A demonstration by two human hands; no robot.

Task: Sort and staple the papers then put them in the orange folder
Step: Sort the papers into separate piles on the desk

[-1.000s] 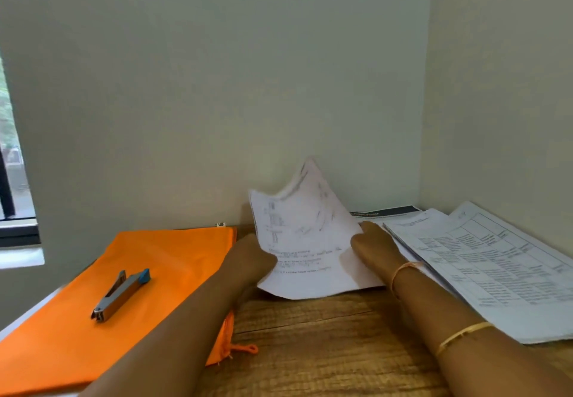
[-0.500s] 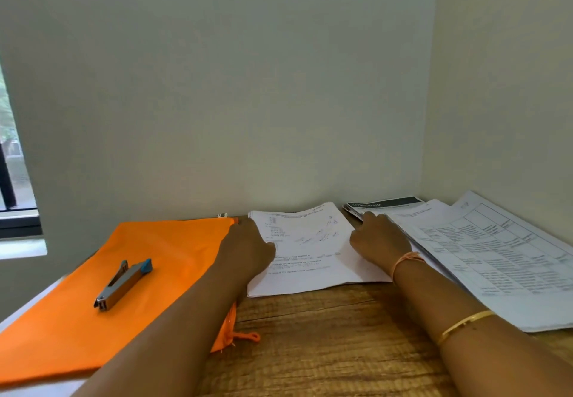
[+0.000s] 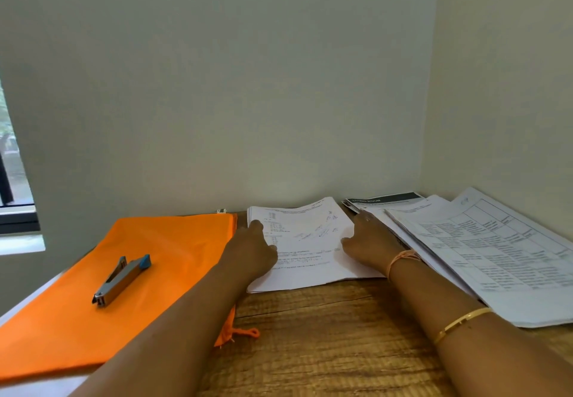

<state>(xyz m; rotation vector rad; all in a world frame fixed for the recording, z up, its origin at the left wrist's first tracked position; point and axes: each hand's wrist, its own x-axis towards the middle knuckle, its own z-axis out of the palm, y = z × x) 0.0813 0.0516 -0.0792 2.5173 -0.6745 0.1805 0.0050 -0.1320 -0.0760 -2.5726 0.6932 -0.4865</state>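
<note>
"Orange folder (image 3: 139,272), item one. Position?"

"Flat on the table (image 3: 325,350), just beside my left hand (image 3: 254,251), on its left. Unopened, as far as I can see."

"Item two, stapler (image 3: 122,279)?"

"Lying on the folder, well left of my left hand. Long axis slanted: grey end toward me and leftward, blue end away and rightward, toward the papers. My left hand is much the nearer. The right hand (image 3: 369,241) would have to cross the sheets."

"Item three, the papers in hand?"

"One thin sheaf (image 3: 310,241), flat on the table between my hands, long axis running away from me toward the wall (image 3: 279,86). A larger pile (image 3: 496,251) lies to its right, unsorted by my judgement."

"State of the fingers (image 3: 256,227)?"

"Both sets laid out and pressing down, left on the sheaf's left edge, right on its right edge. Nothing gripped."

"Change against the earlier record?"

"A second ago the sheaf was lifted and bowed between my hands. Half a second ago it was down. Now it lies flat, and my hands have shifted little. Folder and stapler unmoved."
</note>
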